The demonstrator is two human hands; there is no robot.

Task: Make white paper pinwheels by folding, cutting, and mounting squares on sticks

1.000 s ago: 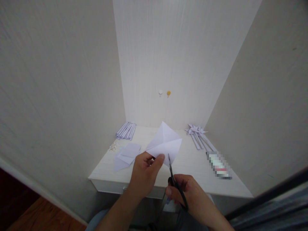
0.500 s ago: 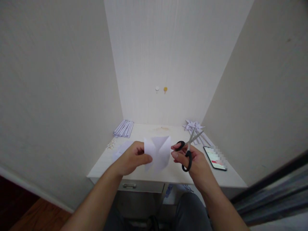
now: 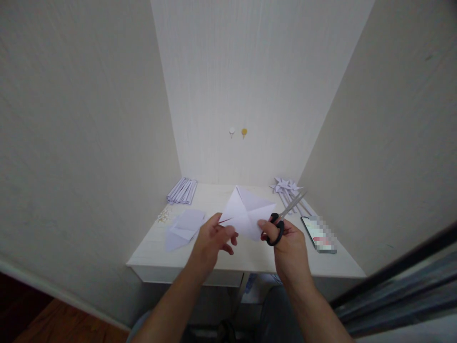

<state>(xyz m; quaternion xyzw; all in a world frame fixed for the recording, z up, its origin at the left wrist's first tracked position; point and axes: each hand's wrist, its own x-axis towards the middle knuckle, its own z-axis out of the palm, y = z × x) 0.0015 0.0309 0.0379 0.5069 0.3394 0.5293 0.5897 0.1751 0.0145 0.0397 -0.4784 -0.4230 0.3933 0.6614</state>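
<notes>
You've got the creased sheet point(image 3: 246, 216) over the desk point(image 3: 264, 261), approx. mid. L hand point(image 3: 212, 240) half-curled, pinching it by the slit point(image 3: 225, 220); R hand point(image 3: 291, 245) curled round scissors point(image 3: 283, 216), thumb on sheet too. Prob. best: hold it flat, cut along the crease, stop short of ctr.

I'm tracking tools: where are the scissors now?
In the head view, the scissors are in the right hand, just right of the creased white paper.

Papers point(image 3: 189, 220), pinwheels point(image 3: 284, 185), phone point(image 3: 314, 233) on desk point(image 3: 152, 252)
</notes>
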